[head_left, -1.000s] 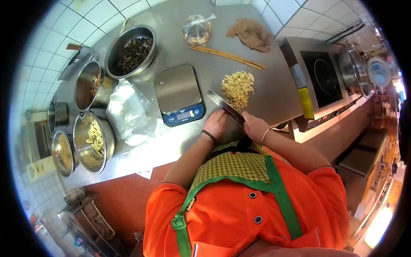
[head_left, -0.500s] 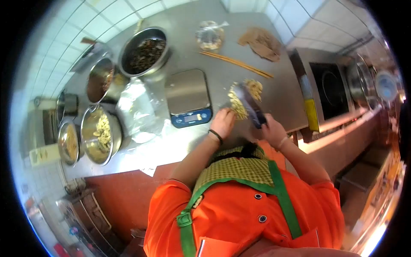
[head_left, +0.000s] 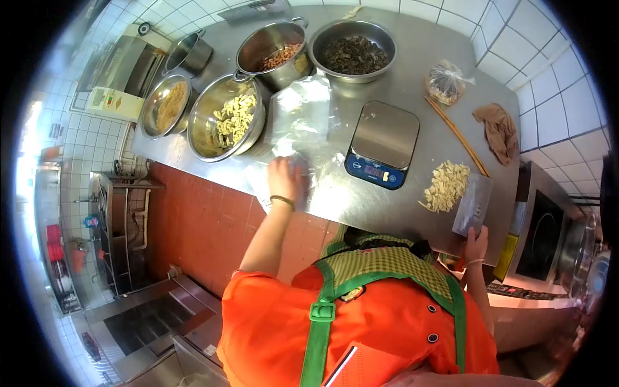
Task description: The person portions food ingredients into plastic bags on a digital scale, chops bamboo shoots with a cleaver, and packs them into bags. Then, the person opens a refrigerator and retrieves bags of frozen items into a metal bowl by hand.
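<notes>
My right hand (head_left: 476,245) is closed around the handle of a cleaver (head_left: 474,203), whose broad blade lies flat near the counter's right front edge. Just left of the blade is a loose pile of pale yellow chopped pieces (head_left: 448,184). My left hand (head_left: 285,178) reaches out over clear plastic bags (head_left: 302,106) by the front edge, fingers extended onto the film and slightly blurred. A steel bowl (head_left: 196,138) with similar pale pieces stands left of it. Between my hands sits a digital kitchen scale (head_left: 385,142) with a small pale piece near its display.
Along the back stand a bowl of dark shredded food (head_left: 354,51) and a pot of reddish-brown pieces (head_left: 277,58). A bowl of tan food (head_left: 169,106) is far left. Chopsticks (head_left: 458,135), a tied bag (head_left: 445,82) and a brown cloth (head_left: 500,132) lie right, before an induction cooker (head_left: 541,226).
My left hand has left the chopped pile and moved left to the plastic bags. The cleaver has shifted from within the pile to its right side. The view has swung left.
</notes>
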### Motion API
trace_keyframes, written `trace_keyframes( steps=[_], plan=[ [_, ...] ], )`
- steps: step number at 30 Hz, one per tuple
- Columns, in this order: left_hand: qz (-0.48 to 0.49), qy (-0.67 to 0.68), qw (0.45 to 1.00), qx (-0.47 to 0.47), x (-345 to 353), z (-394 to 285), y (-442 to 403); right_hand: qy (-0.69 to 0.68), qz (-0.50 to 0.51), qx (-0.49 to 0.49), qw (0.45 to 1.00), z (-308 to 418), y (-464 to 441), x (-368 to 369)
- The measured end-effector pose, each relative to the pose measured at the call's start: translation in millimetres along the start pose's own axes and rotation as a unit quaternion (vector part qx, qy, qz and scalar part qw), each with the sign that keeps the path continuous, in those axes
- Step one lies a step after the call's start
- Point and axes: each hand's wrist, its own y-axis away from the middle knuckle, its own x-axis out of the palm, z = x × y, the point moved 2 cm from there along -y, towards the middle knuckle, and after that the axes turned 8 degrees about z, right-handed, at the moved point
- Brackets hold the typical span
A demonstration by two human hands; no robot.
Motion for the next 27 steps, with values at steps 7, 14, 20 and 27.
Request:
trace_keyframes(
  steps=[7,14,20,27],
  plan=[
    [0.082,-0.097,0.983,-0.129,10,56,-28,0.262,-0.134,-0.044,0.955,44,-8,-4],
    [0.177,0.463,0.866,-0.070,-70,-17,-29,0.133,0.021,-0.316,0.939,252,24,45],
    [0.251,0.485,0.838,-0.008,-103,-85,-27,0.062,0.233,-0.485,0.841,343,16,141],
    [0.141,0.353,0.918,0.115,-100,-130,-42,-0.072,0.392,-0.235,0.886,314,14,122]
  ],
)
